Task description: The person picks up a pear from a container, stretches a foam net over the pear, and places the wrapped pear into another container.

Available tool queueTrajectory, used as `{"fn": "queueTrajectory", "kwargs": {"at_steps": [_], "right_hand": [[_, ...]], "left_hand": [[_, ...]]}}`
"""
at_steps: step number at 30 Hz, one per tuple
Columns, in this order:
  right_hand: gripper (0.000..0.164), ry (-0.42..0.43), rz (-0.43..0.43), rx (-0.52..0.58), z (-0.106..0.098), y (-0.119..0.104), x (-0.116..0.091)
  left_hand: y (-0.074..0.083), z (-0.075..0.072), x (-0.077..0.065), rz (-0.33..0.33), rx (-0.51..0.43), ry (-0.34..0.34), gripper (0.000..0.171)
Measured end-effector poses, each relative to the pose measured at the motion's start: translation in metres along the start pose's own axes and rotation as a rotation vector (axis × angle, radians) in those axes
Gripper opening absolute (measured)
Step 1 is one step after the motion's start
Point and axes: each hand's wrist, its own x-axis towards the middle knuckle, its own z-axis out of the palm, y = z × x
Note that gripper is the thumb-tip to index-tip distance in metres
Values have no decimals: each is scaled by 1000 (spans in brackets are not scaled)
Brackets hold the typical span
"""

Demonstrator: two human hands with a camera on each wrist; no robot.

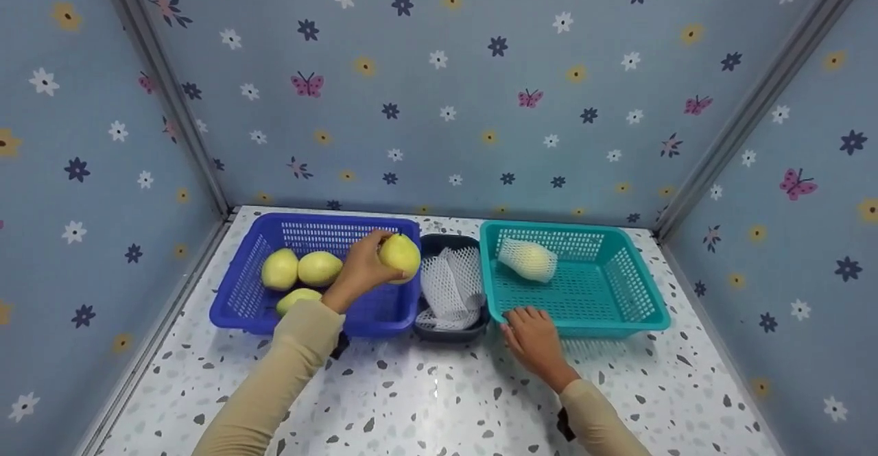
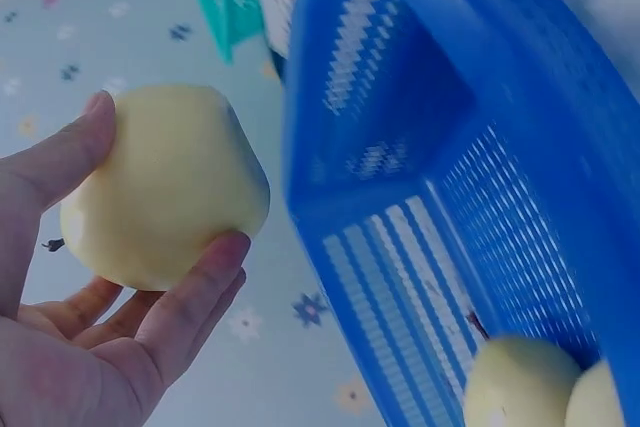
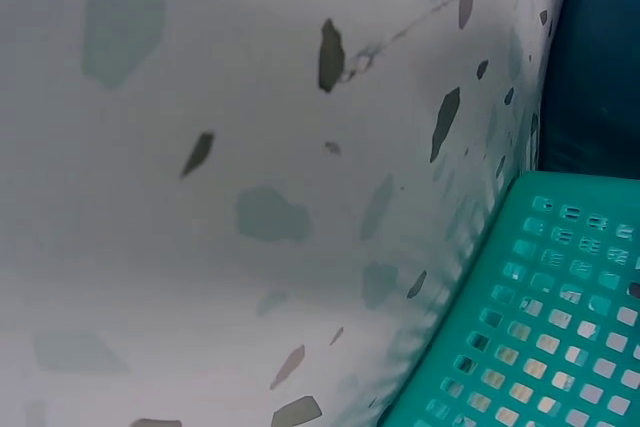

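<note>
My left hand (image 1: 363, 267) grips a yellow pear (image 1: 400, 257) above the right end of the blue basket (image 1: 315, 219). Thumb and fingers close round the pear (image 2: 165, 187) in the left wrist view, its stem pointing left. Several more pears (image 1: 319, 268) lie in the blue basket's left half. My right hand (image 1: 534, 343) rests its fingers on the front left rim of the teal basket (image 1: 583, 326). One pear in a white foam net (image 1: 528, 260) lies inside that basket. The right wrist view leaves the right hand out.
Between the two baskets stands a small dark bin (image 1: 449, 334) holding several white foam nets (image 1: 449, 284). Floral panels (image 1: 439, 86) close off the back and both sides of the speckled white tabletop (image 1: 411, 394).
</note>
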Motion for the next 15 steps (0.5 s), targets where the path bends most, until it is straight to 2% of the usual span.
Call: {"fn": "queueTrajectory", "kwargs": {"at_steps": [7, 15], "right_hand": [[18, -27, 21, -6, -1, -1, -3], [15, -33, 30, 1, -2, -1, -1]], "left_hand": [[7, 19, -21, 50, -62, 14, 72], [7, 36, -40, 170, -129, 20, 73]]}}
